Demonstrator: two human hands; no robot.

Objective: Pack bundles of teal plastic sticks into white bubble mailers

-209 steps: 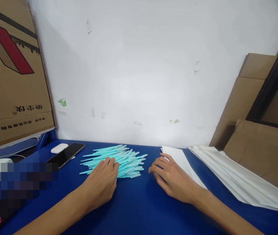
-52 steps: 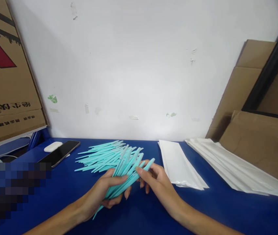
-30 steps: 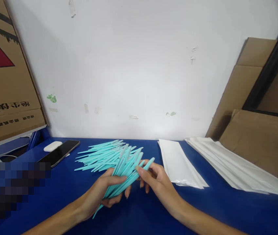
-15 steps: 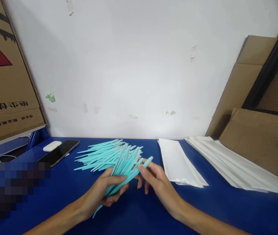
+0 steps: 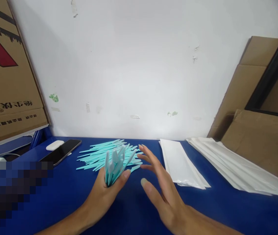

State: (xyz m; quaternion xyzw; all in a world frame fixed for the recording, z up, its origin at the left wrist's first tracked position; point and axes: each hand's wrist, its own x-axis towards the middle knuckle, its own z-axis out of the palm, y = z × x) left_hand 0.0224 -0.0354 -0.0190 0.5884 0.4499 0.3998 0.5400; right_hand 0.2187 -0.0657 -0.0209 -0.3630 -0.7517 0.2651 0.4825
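A bundle of slim turquoise plastic sticks (image 5: pixel 115 163), tapering with rounded tips, stands nearly upright in my left hand (image 5: pixel 104 192). My fingers are wrapped round its lower part, which they hide. My right hand (image 5: pixel 160 189) is open just to the right, thumb apart from the outstretched fingers and nothing between them. Behind the bundle, a loose pile of the same turquoise sticks (image 5: pixel 92 158) lies on the blue table (image 5: pixel 129 209). The sticks' exact kind I cannot tell.
White flat packets (image 5: pixel 178 160) lie right of the pile, with a larger stack of white packets (image 5: pixel 227 163) farther right. A phone (image 5: pixel 64 151) and a white case (image 5: pixel 55 145) lie at left. Cardboard boxes (image 5: pixel 258 140) and a white wall (image 5: pixel 129 65) border the table.
My right hand has let go of the sticks, drawn back and opened. My left hand has turned the bundle from slanting right to nearly upright. The view has shifted slightly.
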